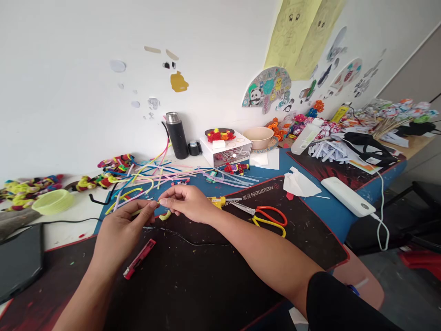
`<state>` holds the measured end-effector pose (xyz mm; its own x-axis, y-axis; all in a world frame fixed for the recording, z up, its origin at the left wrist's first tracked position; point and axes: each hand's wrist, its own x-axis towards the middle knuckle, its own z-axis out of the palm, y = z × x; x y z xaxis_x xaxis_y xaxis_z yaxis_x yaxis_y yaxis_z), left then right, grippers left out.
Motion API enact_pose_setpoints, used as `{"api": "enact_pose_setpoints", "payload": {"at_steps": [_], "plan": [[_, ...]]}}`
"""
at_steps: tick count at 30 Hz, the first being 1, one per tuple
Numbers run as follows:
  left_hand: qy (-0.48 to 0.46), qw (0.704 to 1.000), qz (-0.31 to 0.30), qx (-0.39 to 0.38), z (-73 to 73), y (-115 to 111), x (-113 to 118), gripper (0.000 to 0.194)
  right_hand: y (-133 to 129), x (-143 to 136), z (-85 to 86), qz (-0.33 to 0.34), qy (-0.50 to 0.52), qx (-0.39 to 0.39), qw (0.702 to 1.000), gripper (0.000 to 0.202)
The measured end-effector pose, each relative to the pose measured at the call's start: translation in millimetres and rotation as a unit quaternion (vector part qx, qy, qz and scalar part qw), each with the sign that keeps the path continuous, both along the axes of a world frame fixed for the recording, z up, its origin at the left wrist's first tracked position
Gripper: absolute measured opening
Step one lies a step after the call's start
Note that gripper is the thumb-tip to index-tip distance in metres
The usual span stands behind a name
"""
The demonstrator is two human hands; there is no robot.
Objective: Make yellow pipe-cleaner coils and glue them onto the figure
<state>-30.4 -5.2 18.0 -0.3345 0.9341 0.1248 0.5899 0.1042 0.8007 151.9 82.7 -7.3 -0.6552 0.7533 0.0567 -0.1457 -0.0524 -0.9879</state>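
Note:
Over the black desk mat, my left hand [126, 225] is closed in a pinch on a thin yellow-green pipe cleaner [137, 212], mostly hidden by the fingers. My right hand [184, 202] meets it fingertip to fingertip, its thumb and forefinger pinching the same piece's end. Just below the right fingers lies a short curled pale-green piece [166, 215]. Behind the right wrist sits a yellow glue gun [217, 201], partly covered. Scissors [265, 216] with red and yellow handles rest right of it. A red box cutter [139, 259] lies below my left hand.
Loose pipe cleaners [165, 172] spread behind the hands. Further back stand a black thermos [177, 138], a white drawer box [225, 149] and a beige bowl [260, 138]. A white power bank [347, 196] lies right, a dark tablet-like device [20, 259] left. A black cable [193, 242] crosses the mat.

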Motion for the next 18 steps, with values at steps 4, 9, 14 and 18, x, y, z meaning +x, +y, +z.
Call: {"api": "enact_pose_setpoints", "payload": {"at_steps": [4, 9, 14, 18], "plan": [[-0.004, 1.000, -0.003, 0.000, 1.6, 1.0, 2.1, 0.049, -1.2, -1.2, 0.8, -0.014, -0.023, -0.005, 1.000, 0.018], [0.007, 1.000, -0.006, -0.007, 2.2, 0.9, 3.8, 0.049, -1.6, -1.8, 0.3, -0.022, -0.026, -0.002, 0.999, 0.029], [0.017, 1.000, -0.003, 0.000, -0.3, 1.6, 4.4, 0.049, -1.5, -0.9, -1.1, -0.026, -0.040, 0.009, 0.999, 0.029], [0.016, 1.000, -0.007, 0.002, -0.4, 1.7, 4.3, 0.048, -0.9, -0.9, -3.5, -0.032, -0.043, 0.016, 0.998, 0.031]]}}
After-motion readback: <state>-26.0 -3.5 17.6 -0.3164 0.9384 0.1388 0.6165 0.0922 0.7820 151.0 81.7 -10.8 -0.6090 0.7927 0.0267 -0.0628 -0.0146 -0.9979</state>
